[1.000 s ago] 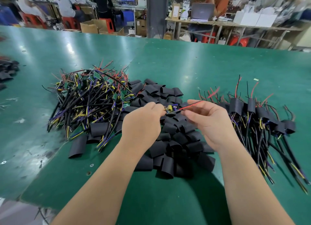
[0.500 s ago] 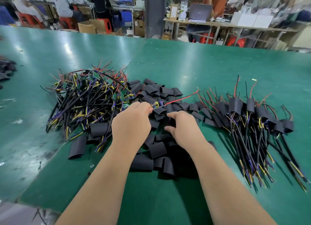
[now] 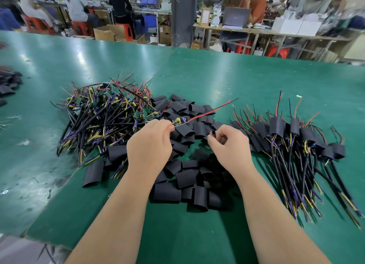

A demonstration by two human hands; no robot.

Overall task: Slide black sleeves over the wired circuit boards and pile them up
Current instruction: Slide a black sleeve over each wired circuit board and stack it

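My left hand (image 3: 150,145) pinches one end of a small wired circuit board (image 3: 180,121); its red and black leads point up and right. My right hand (image 3: 229,147) is closed on a black sleeve (image 3: 214,134) lifted off the heap of loose black sleeves (image 3: 189,177) under both hands. A tangle of bare wired boards (image 3: 106,115) lies to the left. The pile of sleeved boards (image 3: 292,143) lies to the right, cables trailing toward me.
The green table (image 3: 217,76) stretches far back. A few more dark sleeves (image 3: 7,84) sit at the left edge. The near table edge (image 3: 39,242) runs bottom left. People sit at benches (image 3: 256,30) beyond the table.
My right hand let go of the board's red lead, dropped into the sleeve heap and came up pinching a sleeve. My left hand shifted slightly left, still holding the board.
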